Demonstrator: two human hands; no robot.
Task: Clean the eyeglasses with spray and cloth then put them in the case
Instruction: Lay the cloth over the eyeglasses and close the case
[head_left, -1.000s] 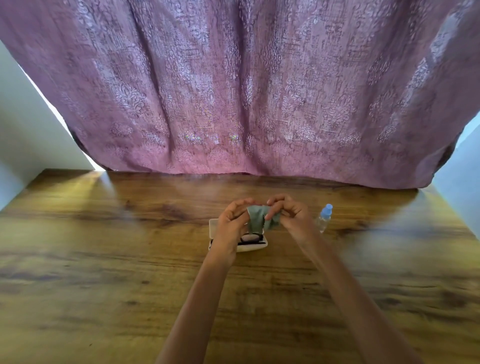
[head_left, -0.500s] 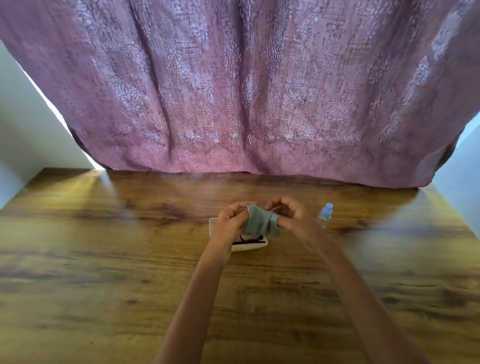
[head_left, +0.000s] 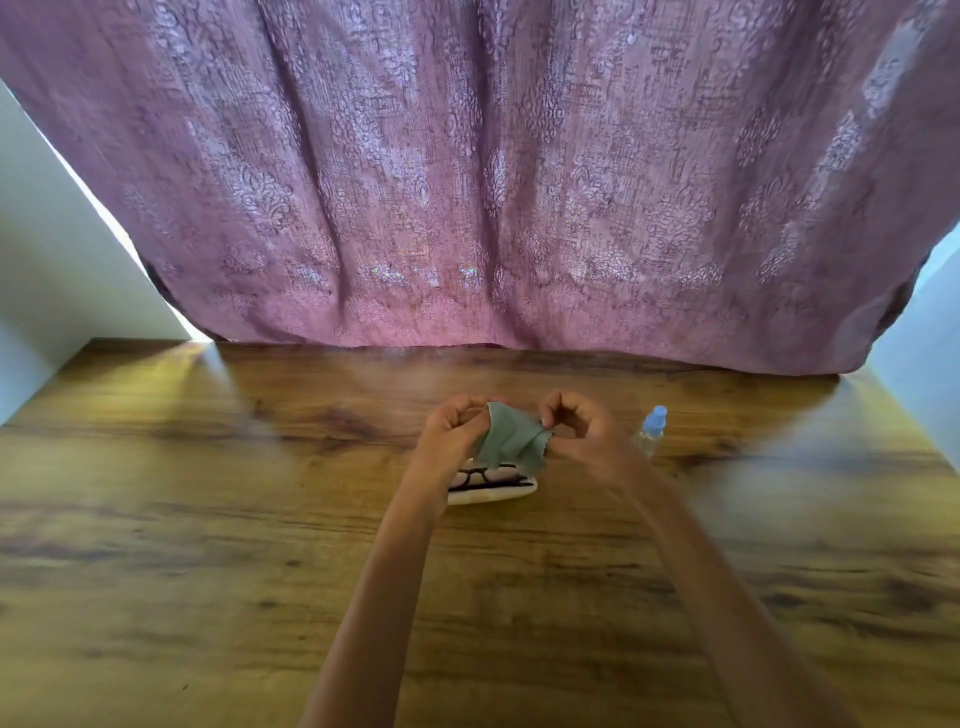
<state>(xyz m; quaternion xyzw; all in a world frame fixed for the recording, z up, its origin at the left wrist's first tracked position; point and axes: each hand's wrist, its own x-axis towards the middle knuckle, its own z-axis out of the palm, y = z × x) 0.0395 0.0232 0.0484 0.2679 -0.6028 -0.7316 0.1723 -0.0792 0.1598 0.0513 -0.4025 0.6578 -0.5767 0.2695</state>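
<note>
Mid-table, toward the far edge. With left hand (head_left: 452, 431), fingers curled tight: pinching left corner of grey-green cleaning cloth (head_left: 511, 436). Cloth stretched between both hands, raised above white case (head_left: 488, 498) resting on wooden table (head_left: 208, 519). Black-framed eyeglasses (head_left: 485, 477) lying in the case, partly hidden behind left wrist. With right hand (head_left: 587, 434): thumb and forefinger pinching cloth's right corner, other fingers curled. Just right of that, upright and untouched: clear spray bottle (head_left: 652, 431), blue cap. Behind far edge: mauve patterned curtain (head_left: 467, 182).
</note>
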